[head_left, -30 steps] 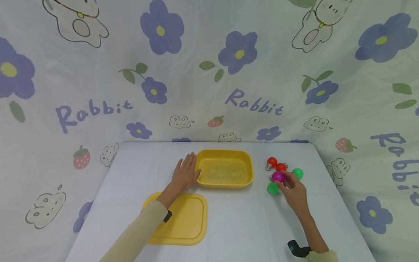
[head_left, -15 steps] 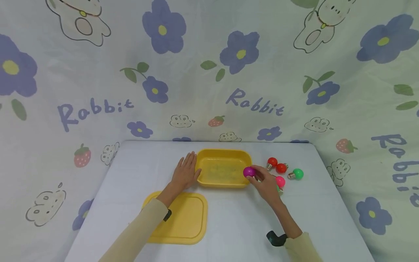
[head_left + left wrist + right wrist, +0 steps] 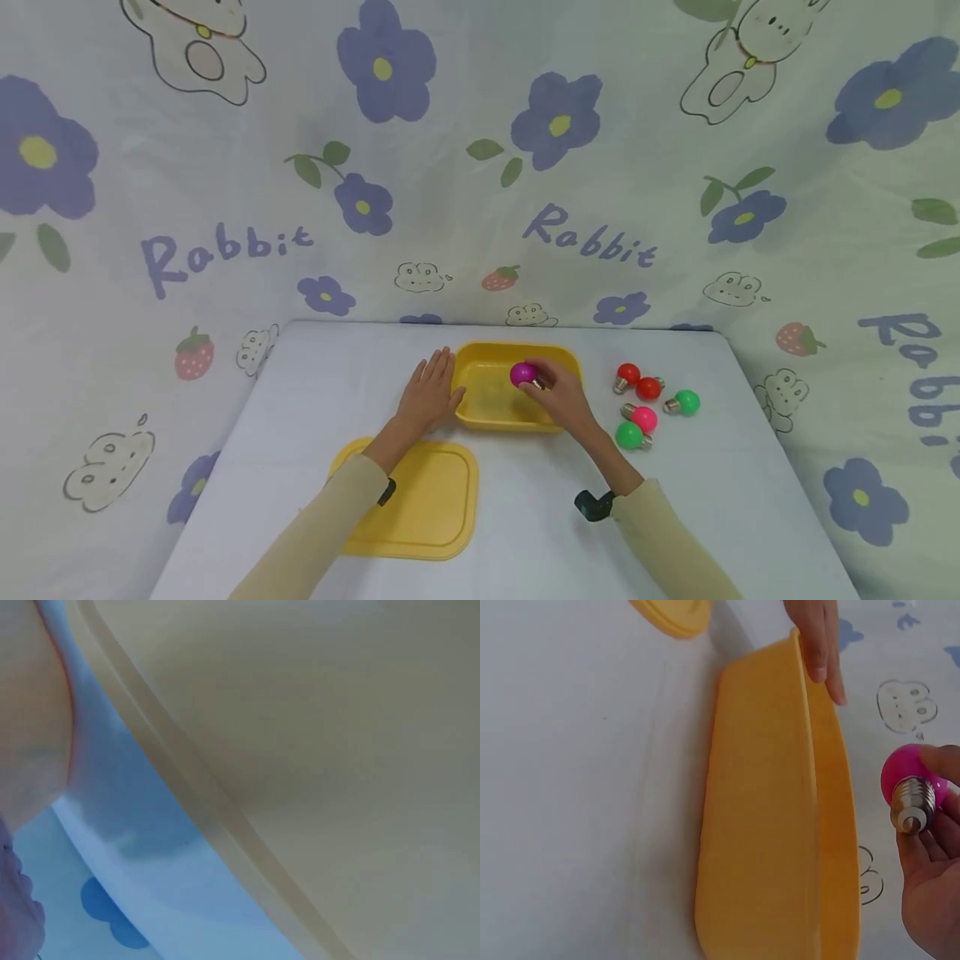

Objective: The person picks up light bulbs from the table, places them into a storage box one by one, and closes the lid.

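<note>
Pinched between the thumb and fingers of my right hand (image 3: 561, 398) is a purple light bulb (image 3: 522, 374), held over the yellow container (image 3: 517, 425). The right wrist view shows its silver screw base (image 3: 913, 808) pointing away from the fingers. My left hand (image 3: 426, 400) lies with straight fingers against the container's left side, thumb at the rim. Under my left forearm is a flat yellow lid (image 3: 427, 508), which fills much of the left wrist view.
To the right of the container lie several bulbs: two red ones (image 3: 649, 388), a pink one (image 3: 644, 419) and two green ones (image 3: 629, 435). The white table (image 3: 540, 517) ends at a patterned curtain (image 3: 465, 200) behind and beside it.
My right hand has lifted the purple bulb from the group on the right and carried it left over the container. The left hand has stayed at the container's side.
</note>
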Demonstrator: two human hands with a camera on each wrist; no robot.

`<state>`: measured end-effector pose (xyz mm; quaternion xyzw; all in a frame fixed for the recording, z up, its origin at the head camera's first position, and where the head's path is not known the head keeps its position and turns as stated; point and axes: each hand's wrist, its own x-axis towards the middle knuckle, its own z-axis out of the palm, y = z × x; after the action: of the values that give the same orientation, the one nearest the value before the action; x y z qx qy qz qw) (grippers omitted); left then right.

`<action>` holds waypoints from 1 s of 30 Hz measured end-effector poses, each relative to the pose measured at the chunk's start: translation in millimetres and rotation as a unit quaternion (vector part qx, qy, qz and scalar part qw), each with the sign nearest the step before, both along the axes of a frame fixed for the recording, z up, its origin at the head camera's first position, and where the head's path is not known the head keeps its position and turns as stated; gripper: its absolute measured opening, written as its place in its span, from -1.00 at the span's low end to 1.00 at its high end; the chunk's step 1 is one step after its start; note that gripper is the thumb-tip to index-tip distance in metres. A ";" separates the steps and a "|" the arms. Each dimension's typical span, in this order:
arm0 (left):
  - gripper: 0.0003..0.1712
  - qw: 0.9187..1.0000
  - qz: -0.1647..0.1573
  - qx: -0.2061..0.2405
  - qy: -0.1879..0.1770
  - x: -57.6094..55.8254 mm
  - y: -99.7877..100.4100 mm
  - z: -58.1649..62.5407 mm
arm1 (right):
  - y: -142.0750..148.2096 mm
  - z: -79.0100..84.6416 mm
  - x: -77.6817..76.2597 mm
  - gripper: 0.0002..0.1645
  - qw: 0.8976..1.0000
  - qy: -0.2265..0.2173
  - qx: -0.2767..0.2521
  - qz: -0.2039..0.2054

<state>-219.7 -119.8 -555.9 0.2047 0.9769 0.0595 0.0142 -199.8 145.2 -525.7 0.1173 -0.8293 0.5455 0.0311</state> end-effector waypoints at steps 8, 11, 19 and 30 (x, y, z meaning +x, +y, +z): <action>-0.19 1.000 -0.002 -0.012 0.012 -0.3 1.5 -0.6 | -21.4 -1.8 -20.6 -0.51 1.000 -0.002 0.022 0.022; -0.18 1.000 0.000 -0.026 0.008 -0.3 2.1 1.4 | -28.4 -4.8 -28.8 -0.49 0.999 -0.014 0.022 0.039; -0.20 0.999 -0.003 -0.047 0.012 -0.3 3.1 5.4 | -38.4 -12.7 -47.4 -0.49 0.997 -0.046 0.020 0.057; -0.19 0.999 -0.004 -0.052 0.014 0.1 4.0 5.9 | -45.4 -28.4 -62.9 -0.51 0.995 -0.077 0.041 0.052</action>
<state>-219.7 -115.8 -550.0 0.2081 0.9780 0.0055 0.0118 -262.6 99.8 -554.1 0.1187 -0.8436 0.5195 -0.0663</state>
